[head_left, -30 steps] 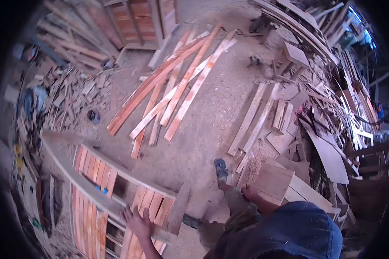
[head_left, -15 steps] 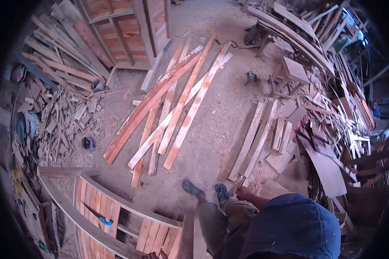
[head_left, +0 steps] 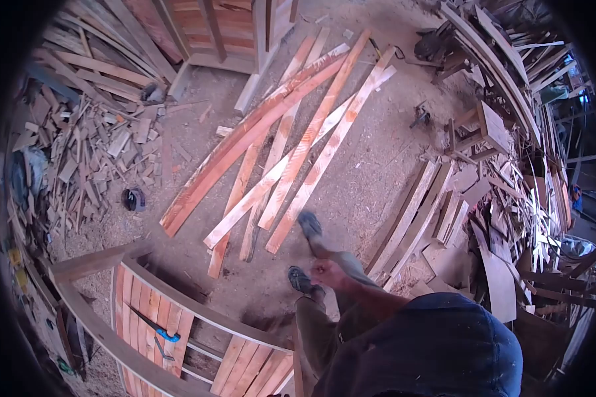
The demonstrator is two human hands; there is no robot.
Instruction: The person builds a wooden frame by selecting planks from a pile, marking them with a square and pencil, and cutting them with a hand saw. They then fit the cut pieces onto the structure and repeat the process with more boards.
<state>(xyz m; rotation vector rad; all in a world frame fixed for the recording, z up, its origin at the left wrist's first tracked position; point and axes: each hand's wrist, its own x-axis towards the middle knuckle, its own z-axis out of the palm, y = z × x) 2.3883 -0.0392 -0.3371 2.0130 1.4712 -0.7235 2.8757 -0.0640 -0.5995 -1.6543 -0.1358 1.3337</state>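
Head view: person mid-stride on a sawdust-strewn dirt floor (head_left: 377, 165), camera looking down.
Right hand (head_left: 328, 272): in front of the body, fingers curled into a loose fist, nothing seen in it.
Left hand: out of frame; cannot tell its state.
Nearest wood: fan of long reddish-orange sawn planks (head_left: 309, 173) lying flat, ahead and slightly left of the fist, near ends beside the leading blue shoe (head_left: 309, 223).
Long axis: near-left to far-right, slanting away.
Nearer hand: the right.
Lower left of the fist: curved slatted wooden frame (head_left: 179, 317), blue-handled tool (head_left: 159, 327) lying on it.
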